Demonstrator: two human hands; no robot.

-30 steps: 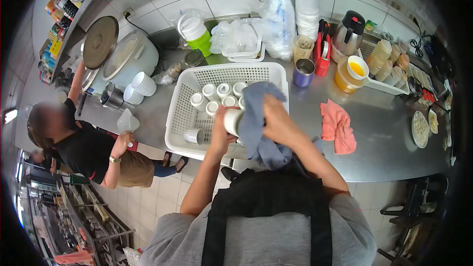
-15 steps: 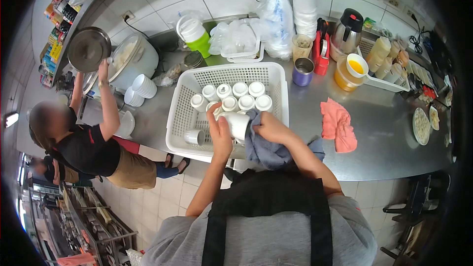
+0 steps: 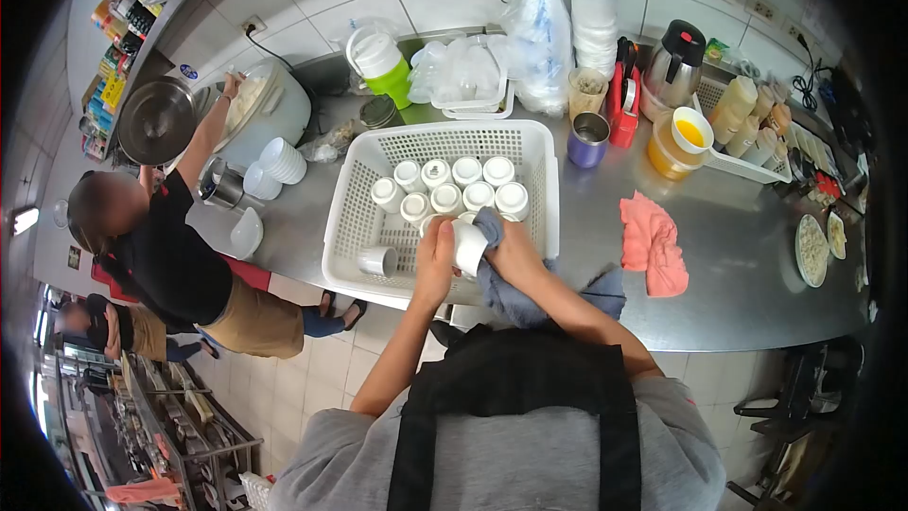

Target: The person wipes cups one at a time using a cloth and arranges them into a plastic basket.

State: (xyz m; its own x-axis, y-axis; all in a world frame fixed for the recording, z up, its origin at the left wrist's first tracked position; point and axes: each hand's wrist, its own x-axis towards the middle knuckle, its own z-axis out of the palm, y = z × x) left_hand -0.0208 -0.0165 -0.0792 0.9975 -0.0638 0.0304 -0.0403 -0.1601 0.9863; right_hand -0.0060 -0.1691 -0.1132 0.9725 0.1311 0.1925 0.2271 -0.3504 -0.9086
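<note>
Over the front of a white perforated basket [image 3: 342, 218], my left hand [image 3: 436, 260] is closed around a white cup [image 3: 469, 247]. My right hand [image 3: 515, 254] grips a blue-grey cloth [image 3: 511, 297], whose upper part is pressed to the cup's right end. The cloth's loose end hangs to the right, past my wrist. Inside the basket, several white cups [image 3: 446, 199] stand upside down in rows, and one cup [image 3: 377, 261] lies on its side at the front left.
A coral cloth [image 3: 653, 244] lies on the steel counter [image 3: 747, 274] to the right. Behind the basket are a purple tumbler [image 3: 588, 140] and a green jug [image 3: 380, 64]. At left, a co-worker [image 3: 170, 255] holds a round lid [image 3: 157, 121] and reaches into a large pot [image 3: 274, 112].
The cloth has come down and bunched at the cup, and my hands have drawn closer together. The co-worker has set down a white scoop, lifted the lid away and reached into the pot.
</note>
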